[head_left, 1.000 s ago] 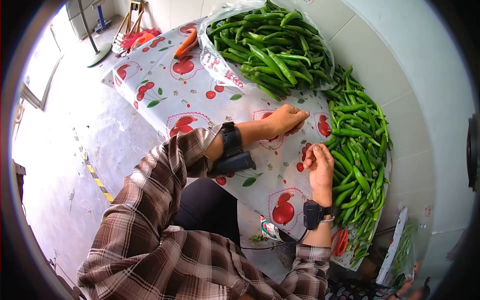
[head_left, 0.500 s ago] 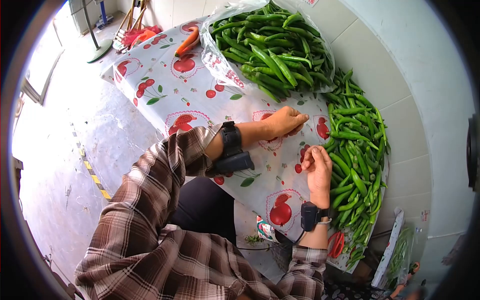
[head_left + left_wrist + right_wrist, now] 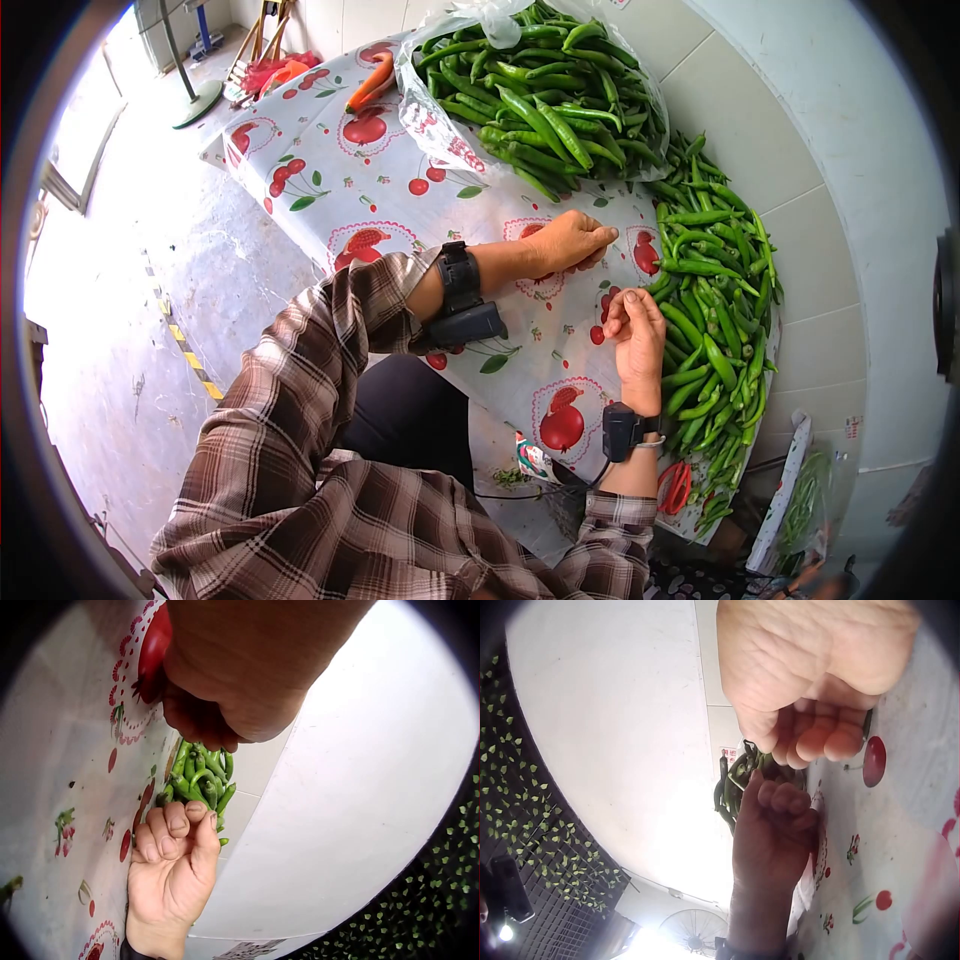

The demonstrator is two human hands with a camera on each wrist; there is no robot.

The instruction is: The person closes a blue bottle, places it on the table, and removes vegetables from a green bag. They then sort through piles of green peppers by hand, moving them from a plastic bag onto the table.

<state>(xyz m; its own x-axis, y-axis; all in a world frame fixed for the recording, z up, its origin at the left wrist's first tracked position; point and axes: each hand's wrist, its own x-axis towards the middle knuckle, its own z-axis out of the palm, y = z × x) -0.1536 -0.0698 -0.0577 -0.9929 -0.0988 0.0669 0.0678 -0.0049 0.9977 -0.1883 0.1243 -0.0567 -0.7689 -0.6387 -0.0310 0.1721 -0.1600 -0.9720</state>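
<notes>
Before you, a broad desk point(image 3: 400, 205) runs from the upper left of the frame to the lower right, under a white cloth point(image 3: 560, 345) printed with red fruit and green leaves. At the top centre of it sits a translucent plastic bag point(image 3: 413, 112), its mouth wide open, filled with long, glossy green peppers point(image 3: 540, 95). Down the right side lies a long heap of loose green peppers point(image 3: 715, 300), directly on the desk. Your left grip point(image 3: 572, 243), a bare hand, lies in the centre, below the bag; its fingers are loosely curled, released, with nothing in them. Your right grip point(image 3: 638, 335), just below and to the right, is turned palm up, fingers bent and slack, likewise holding nothing; it is just beside the loose heap, though whether it touches you cannot tell. The two are near each other but apart. Each wrist wears a black device, the left one point(image 3: 468, 315) larger in the frame than the right one point(image 3: 622, 430). Smaller still, an orange, elongated object point(image 3: 372, 84) lies upper left beside the bag, and a red looped item point(image 3: 676, 487) lower right.
</notes>
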